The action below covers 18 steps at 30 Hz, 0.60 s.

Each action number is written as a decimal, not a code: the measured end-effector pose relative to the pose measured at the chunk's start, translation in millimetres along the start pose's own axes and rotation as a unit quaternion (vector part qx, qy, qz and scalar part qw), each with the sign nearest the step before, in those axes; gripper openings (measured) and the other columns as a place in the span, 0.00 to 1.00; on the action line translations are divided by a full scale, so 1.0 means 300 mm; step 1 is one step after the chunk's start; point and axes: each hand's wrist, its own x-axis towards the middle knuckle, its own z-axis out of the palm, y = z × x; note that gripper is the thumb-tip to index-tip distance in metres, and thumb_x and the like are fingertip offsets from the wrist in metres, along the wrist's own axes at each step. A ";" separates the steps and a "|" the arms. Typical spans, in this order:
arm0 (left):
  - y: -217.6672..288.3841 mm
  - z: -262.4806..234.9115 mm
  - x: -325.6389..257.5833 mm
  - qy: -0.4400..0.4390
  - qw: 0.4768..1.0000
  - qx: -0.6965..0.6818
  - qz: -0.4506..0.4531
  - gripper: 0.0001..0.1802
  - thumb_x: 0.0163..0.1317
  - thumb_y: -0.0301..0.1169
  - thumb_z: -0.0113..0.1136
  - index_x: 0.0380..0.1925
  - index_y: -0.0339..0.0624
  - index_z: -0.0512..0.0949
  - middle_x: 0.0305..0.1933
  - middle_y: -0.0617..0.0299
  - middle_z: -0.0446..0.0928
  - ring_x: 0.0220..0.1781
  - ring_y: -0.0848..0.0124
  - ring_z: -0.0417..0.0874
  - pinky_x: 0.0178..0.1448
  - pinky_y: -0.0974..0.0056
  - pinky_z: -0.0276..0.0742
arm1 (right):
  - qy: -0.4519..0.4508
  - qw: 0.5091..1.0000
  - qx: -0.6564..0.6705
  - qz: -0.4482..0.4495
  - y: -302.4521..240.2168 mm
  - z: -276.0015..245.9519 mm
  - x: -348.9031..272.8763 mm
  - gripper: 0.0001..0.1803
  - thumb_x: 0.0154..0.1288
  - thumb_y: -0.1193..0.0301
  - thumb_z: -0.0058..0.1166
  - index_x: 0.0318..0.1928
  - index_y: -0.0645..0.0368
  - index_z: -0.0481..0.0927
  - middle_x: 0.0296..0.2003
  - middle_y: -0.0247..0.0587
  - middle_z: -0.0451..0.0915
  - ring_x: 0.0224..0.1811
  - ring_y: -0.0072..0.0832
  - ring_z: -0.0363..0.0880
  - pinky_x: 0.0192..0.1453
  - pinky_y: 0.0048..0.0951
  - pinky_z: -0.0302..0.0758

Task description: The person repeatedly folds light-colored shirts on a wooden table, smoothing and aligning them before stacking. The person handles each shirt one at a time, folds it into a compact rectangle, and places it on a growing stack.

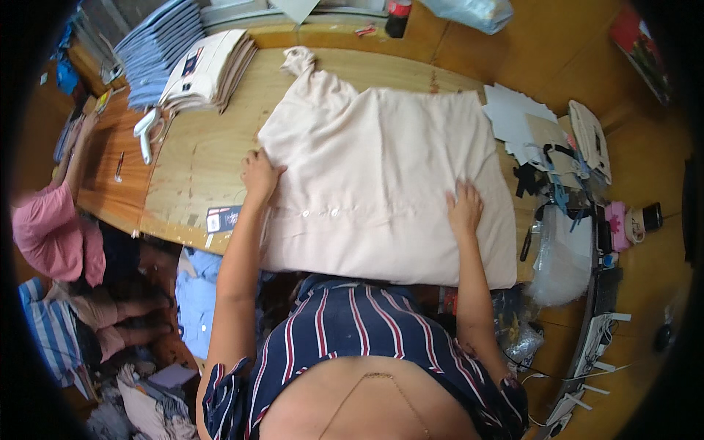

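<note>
A pale pink button-up shirt (389,161) lies spread on the wooden table in front of me, slightly wrinkled, with one bunched part reaching to the far left. A row of small buttons (334,213) runs across its nearer half. My left hand (262,176) rests at the shirt's left edge, fingers apart, the thumb on the cloth. Flat on the right part of the shirt lies my right hand (465,210), its fingers stretched out. Neither hand grips anything. Beside my left forearm is a dark printed card tag (223,218).
Stacks of folded blue shirts (158,48) and cream shirts (207,70) stand far left, near a white handheld tool (147,136). White sheets (517,117) and plastic bags (561,257) lie right. A dark bottle (397,18) stands behind. Another person (59,227) works at left.
</note>
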 end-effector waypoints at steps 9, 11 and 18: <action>-0.059 -0.092 0.232 -0.412 0.794 -0.413 -0.171 0.34 0.42 0.39 0.67 0.47 0.32 0.65 0.43 0.51 0.74 0.42 0.67 0.76 0.42 0.62 0.74 | 0.127 0.937 -0.103 0.307 0.186 -0.006 0.200 0.27 0.53 0.53 0.49 0.47 0.60 0.71 0.50 0.52 0.65 0.54 0.44 0.60 0.55 0.38 0.60; -0.115 -0.051 0.249 -0.454 0.611 -0.610 -0.220 0.33 0.43 0.39 0.66 0.48 0.33 0.66 0.43 0.53 0.73 0.42 0.66 0.76 0.45 0.62 0.74 | 0.011 0.979 0.026 0.202 0.155 0.022 0.280 0.30 0.51 0.57 0.54 0.51 0.61 0.67 0.54 0.51 0.62 0.57 0.41 0.58 0.57 0.37 0.58; -0.339 -0.583 0.259 -0.248 0.734 -0.622 0.114 0.27 0.46 0.36 0.62 0.45 0.33 0.68 0.43 0.55 0.73 0.42 0.67 0.76 0.48 0.62 0.73 | 0.016 0.720 0.683 0.124 0.277 -0.472 0.286 0.30 0.45 0.72 0.59 0.50 0.65 0.64 0.51 0.49 0.65 0.50 0.34 0.68 0.54 0.32 0.65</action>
